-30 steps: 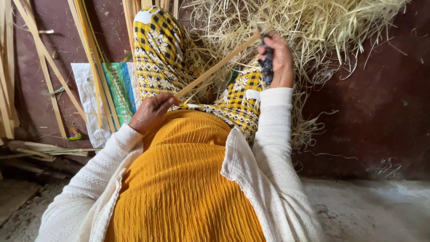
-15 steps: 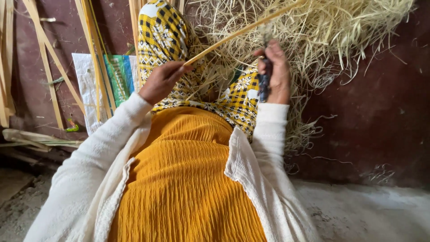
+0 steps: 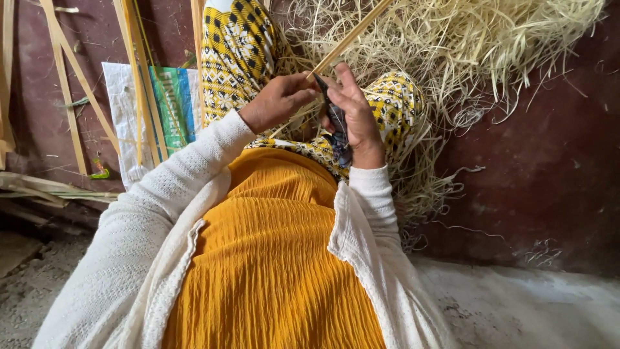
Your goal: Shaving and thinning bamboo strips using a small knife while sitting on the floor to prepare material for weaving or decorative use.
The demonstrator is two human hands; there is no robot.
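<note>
Here | step: you were shaving a long pale bamboo strip [image 3: 352, 37] over your lap | left hand [image 3: 274, 100] pinched its near end | right hand [image 3: 352, 113] clasped a dark-handled knife [image 3: 336, 126], blade at strip | next, probably: steady shallow stroke, fingers clear.

bamboo strip [image 3: 352, 39] cut off at top edge, knife [image 3: 336, 123] mostly hidden by right hand [image 3: 355, 119]

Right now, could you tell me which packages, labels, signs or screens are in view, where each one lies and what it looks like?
Woven sack: flat on the dark red floor to the left of the left hand, partly under pale bamboo strips; rectangular, white edges, green and blue printed panel.
No labels apart from it, and no signs or screens, show.
</note>
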